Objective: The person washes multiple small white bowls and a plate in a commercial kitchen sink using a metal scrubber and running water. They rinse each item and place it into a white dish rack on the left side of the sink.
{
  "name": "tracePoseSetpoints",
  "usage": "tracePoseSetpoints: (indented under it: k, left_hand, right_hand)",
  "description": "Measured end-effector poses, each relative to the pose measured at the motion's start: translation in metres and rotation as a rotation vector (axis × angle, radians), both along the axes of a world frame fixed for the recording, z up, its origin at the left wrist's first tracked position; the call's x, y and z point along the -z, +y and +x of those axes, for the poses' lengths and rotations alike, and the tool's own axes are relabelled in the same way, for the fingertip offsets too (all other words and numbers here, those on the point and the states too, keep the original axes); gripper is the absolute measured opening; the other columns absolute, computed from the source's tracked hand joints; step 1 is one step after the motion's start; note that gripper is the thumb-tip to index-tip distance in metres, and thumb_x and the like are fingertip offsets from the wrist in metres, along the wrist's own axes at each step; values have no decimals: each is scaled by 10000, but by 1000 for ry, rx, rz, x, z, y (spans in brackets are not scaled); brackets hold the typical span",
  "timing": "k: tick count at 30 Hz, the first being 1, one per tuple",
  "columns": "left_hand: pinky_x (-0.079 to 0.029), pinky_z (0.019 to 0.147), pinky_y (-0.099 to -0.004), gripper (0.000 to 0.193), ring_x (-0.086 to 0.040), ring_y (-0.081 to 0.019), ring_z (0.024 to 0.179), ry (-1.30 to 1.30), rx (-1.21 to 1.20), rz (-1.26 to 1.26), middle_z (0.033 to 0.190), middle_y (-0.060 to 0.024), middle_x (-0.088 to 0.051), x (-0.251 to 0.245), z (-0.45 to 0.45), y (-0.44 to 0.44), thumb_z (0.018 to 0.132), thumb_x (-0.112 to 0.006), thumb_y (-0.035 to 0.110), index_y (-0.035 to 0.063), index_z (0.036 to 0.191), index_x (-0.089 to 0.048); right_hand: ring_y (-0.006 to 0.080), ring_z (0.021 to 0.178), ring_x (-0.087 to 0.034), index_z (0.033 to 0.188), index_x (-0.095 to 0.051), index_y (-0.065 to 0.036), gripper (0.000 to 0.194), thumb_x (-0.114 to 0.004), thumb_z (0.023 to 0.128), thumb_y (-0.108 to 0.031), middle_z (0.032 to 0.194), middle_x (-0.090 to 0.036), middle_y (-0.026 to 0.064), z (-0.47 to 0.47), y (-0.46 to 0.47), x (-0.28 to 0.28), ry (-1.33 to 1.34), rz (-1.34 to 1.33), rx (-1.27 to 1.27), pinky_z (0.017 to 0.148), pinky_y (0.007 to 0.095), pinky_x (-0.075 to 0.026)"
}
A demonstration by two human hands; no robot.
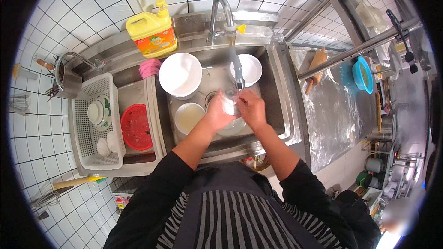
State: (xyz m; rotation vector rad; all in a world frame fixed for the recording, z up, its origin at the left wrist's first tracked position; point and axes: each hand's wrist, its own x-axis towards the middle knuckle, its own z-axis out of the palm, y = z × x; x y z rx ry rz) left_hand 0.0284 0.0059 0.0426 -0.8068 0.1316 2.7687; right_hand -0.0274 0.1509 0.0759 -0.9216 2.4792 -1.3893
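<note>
Under the running end of the faucet [238,83], my left hand [218,113] grips a small white dish [228,106], blurred by water and motion. Its exact shape is hard to make out. My right hand [253,107] pinches the dish's right side with bent fingers. Below my hands, a bowl of water [232,128] is partly covered by them. To the left sits a white bowl [190,118] with cloudy liquid, and behind it a large white tub [180,74]. Another white bowl [253,68] rests at the basin's back right.
The steel sink [273,110] surrounds these things. A yellow detergent jug [152,34] stands on its back ledge. Pink cloth [149,68] hangs over the divider. Leftward are a red basin [136,127] and a white plastic basket [117,159] holding dishes. A rolling pin [316,66] lies on the right counter.
</note>
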Motion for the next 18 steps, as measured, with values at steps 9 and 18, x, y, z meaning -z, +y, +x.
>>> tracePoseSetpoints:
  k: [9, 18]
  left_hand:
    - [-446, 1015, -512, 572, -612, -261, 1087, -24, -21, -99, 1153, -78, -668, 5, 5, 7, 1085, -208, 527, 141, 1169, -622]
    - [-466, 961, -495, 563, -623, -235, 1076, -31, -59, -153, 1156, -55, -681, 10, 0, 6, 1075, -270, 552, 139, 1266, -601]
  right_hand:
    - [288, 1278, -598, 990, -777, -153, 150, -742, 850, -112, 1117, -747, 61, -6, 5, 1, 203, 141, -84, 1127, 530, -363]
    - [294, 1267, -609, 1015, -784, -107, 184, -770, 847, -181, 1119, -748, 79, 7, 0, -2, 260, 81, -55, 1122, 511, -370]
